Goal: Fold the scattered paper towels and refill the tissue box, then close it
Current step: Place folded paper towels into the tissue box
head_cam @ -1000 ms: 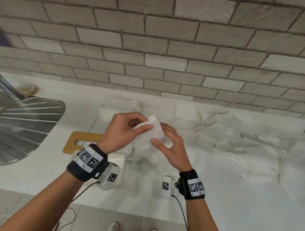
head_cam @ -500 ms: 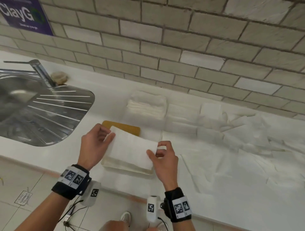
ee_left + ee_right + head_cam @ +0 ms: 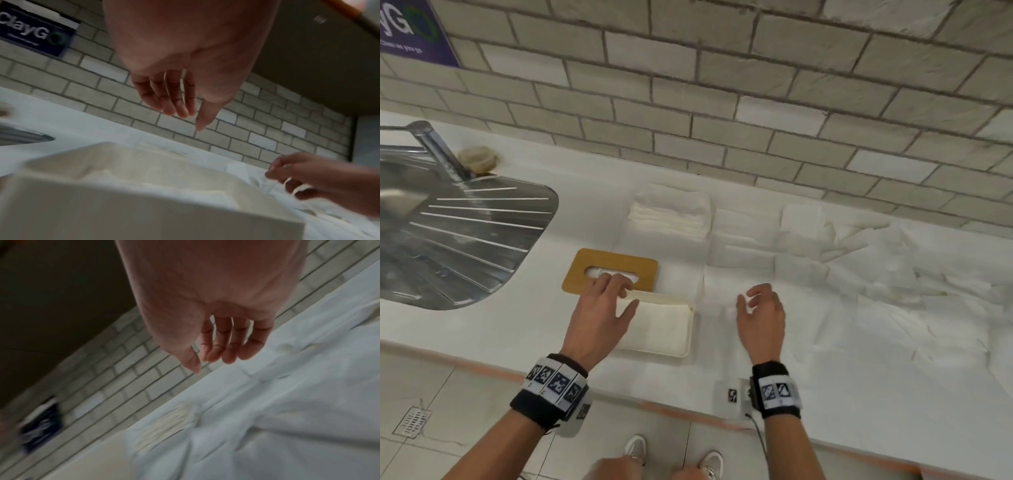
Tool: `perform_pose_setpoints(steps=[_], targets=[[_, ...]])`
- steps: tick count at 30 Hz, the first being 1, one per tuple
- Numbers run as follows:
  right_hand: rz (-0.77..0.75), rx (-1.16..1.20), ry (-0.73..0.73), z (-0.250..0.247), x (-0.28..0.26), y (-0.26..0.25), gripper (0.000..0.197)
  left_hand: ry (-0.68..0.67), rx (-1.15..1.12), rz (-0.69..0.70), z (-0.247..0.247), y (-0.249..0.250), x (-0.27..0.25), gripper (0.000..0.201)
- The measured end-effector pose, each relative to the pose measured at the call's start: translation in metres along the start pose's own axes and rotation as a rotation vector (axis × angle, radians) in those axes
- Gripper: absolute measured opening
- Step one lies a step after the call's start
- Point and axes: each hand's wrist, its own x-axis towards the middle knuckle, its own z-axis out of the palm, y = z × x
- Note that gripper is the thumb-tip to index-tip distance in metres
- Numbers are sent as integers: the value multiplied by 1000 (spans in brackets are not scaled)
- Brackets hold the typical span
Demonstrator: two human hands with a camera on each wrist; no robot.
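1. The tissue box (image 3: 664, 325) sits at the near edge of the bench (image 3: 524, 329), uncovered, with folded towels inside. Its wooden lid (image 3: 610, 270) lies just beyond it, so closing is not done.
2. Many scattered paper towels (image 3: 876, 291) remain unfolded on the right; a folded stack (image 3: 671, 214) waits farther back.
3. Half a second ago both hands held a folded towel over the box. Now the left hand (image 3: 601, 317), fingers relaxed, hovers over the box's left end, and the right hand (image 3: 762, 317), loosely curled and empty, has moved right over the loose towels.
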Motion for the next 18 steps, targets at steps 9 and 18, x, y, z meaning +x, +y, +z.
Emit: perform_pose_setpoints(steps=[9,18], targets=[[420,-150,-106,-27,153,107,65,-347,62,246,73,134,88,14],[358,-244,-416,-19,192,133,88,-751,478,83,203,145,162,53]])
